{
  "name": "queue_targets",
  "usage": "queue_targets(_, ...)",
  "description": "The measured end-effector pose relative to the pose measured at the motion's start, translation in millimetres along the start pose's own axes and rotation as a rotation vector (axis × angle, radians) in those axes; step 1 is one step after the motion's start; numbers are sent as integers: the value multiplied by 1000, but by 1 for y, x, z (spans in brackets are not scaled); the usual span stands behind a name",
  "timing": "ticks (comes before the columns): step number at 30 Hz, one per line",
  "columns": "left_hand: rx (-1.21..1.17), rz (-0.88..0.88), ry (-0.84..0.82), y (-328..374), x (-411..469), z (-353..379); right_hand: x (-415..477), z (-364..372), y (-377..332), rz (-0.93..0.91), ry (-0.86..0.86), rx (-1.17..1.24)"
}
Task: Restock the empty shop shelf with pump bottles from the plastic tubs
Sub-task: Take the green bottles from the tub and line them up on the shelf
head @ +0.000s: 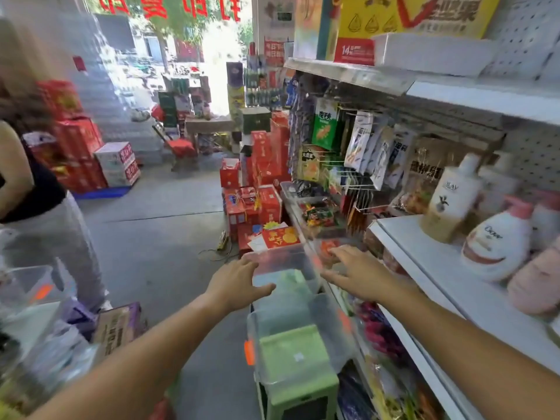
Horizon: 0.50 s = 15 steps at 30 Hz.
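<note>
Two clear plastic tubs sit on green stools beside the shelving: a far tub [281, 262] and a near tub [303, 344], and I see no bottles in either. My left hand [236, 281] hovers with spread fingers at the far tub's left rim. Over its right rim my right hand [360, 275] is spread open too, holding nothing. On the white shelf [439, 274] at the right stand pump bottles: a beige bottle [451, 201], a white Dove bottle [497, 241] and pink ones [536, 280] lying beside it.
A person [39, 189] stands at the left by another clear tub [27, 286]. Red gift boxes [257, 189] are stacked on the floor ahead. Snack packets [357, 147] hang on pegs above a lower shelf. Grey floor lies between the person and the tubs.
</note>
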State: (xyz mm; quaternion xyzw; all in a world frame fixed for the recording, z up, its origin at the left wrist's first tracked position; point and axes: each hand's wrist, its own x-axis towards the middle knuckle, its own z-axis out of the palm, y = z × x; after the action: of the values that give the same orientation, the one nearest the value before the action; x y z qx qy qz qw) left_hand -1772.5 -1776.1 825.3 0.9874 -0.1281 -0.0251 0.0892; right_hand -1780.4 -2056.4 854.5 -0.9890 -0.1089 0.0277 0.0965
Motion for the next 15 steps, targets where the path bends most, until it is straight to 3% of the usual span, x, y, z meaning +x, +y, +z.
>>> queue_targets(15,-52,-160,-137,-27,198,75,231,77,85,-79,-123,51)
